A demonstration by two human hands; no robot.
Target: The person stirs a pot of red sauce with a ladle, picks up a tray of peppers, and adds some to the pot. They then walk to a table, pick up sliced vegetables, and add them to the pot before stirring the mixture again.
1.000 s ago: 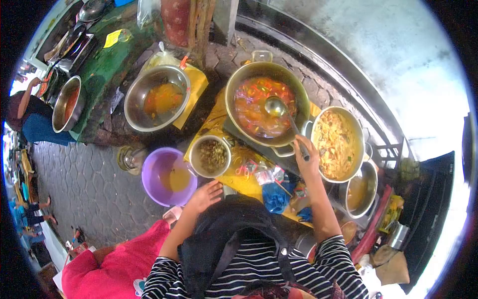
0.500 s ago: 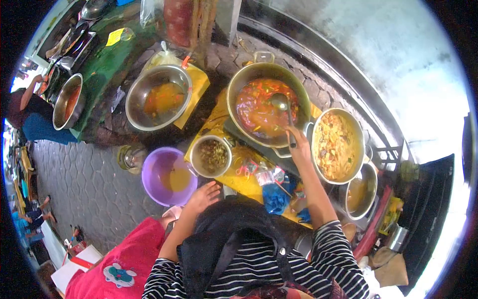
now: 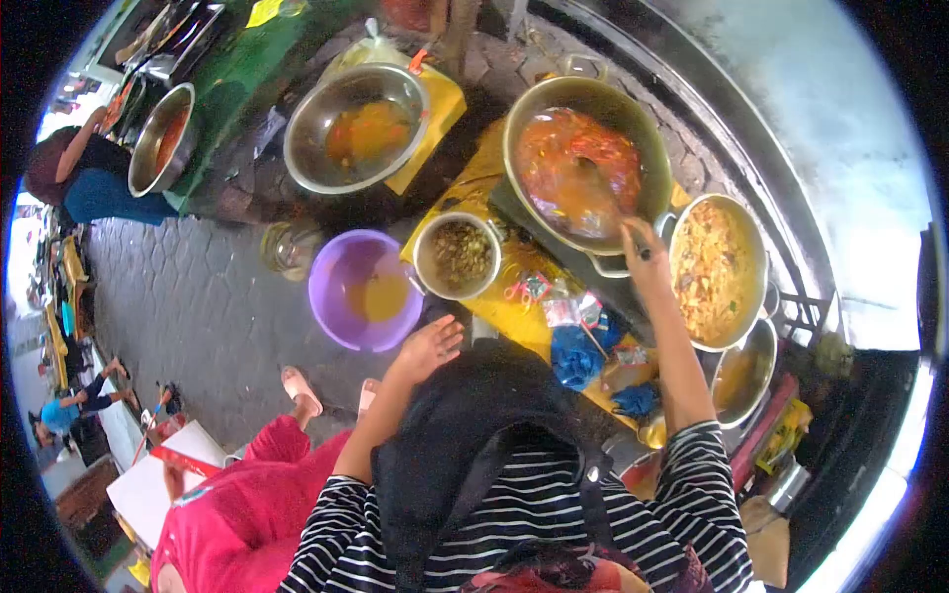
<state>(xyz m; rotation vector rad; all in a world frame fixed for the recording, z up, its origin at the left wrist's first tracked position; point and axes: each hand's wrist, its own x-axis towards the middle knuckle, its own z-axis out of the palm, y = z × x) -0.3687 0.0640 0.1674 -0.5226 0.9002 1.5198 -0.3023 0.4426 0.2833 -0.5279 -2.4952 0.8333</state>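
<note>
My right hand point(image 3: 645, 259) is closed around the handle of a ladle point(image 3: 591, 176), whose bowl is blurred in the soup. This red-orange soup point(image 3: 554, 168) with chopped pieces fills a large metal pot point(image 3: 516, 183). My left hand point(image 3: 433, 346) is held at the black cloth over my front, fingers stretched out, holding nothing. Just beyond it are a purple basin point(image 3: 321, 287) with yellowish liquid and a small pot point(image 3: 425, 267) of dark chopped food. Right of my right hand, a pot point(image 3: 759, 262) contains a creamy yellow dish.
A wide steel bowl point(image 3: 297, 163) of orange liquid stands at the upper left. Another pot point(image 3: 769, 381) is at the right, near the wall. Blue plastic bags point(image 3: 575, 356) lie on the yellow surface. A person in pink point(image 3: 257, 504) is close on my left; another person point(image 3: 84, 168) is farther off.
The view has shifted, so the pots appear farther right and higher. The ladle's bowl, clearly visible before, is now blurred in the soup. The person in pink has moved, and their sandalled feet show.
</note>
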